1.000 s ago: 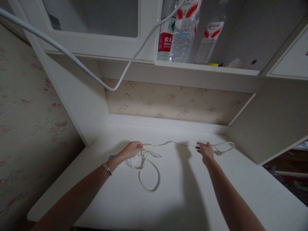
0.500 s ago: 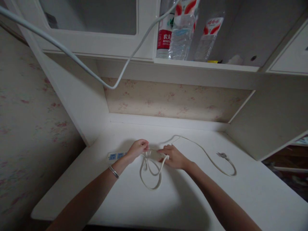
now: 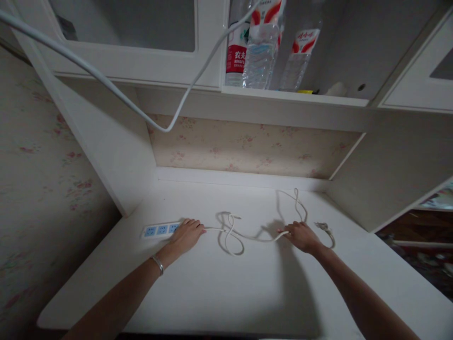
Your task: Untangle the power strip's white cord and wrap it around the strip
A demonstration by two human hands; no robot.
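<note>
A white power strip (image 3: 157,230) with blue sockets lies on the white desk (image 3: 247,288) at the left. My left hand (image 3: 186,234) rests on its right end, fingers curled over where the white cord (image 3: 247,234) leaves it. The cord runs right in loose loops across the desk. My right hand (image 3: 302,235) is closed on the cord farther along. Behind that hand the cord rises in a loop, and its plug (image 3: 321,226) lies on the desk just to the right.
Above the desk, an open shelf (image 3: 293,97) holds three water bottles (image 3: 260,47). A thick white cable (image 3: 106,85) hangs across the upper left. Flowered wallpaper covers the left wall and the back panel. The cabinet side panel (image 3: 389,184) closes the right.
My hands have parted: the right one went rightward pulling the cord out, the left one dropped onto the power strip's end. The loops have flattened on the desk.
</note>
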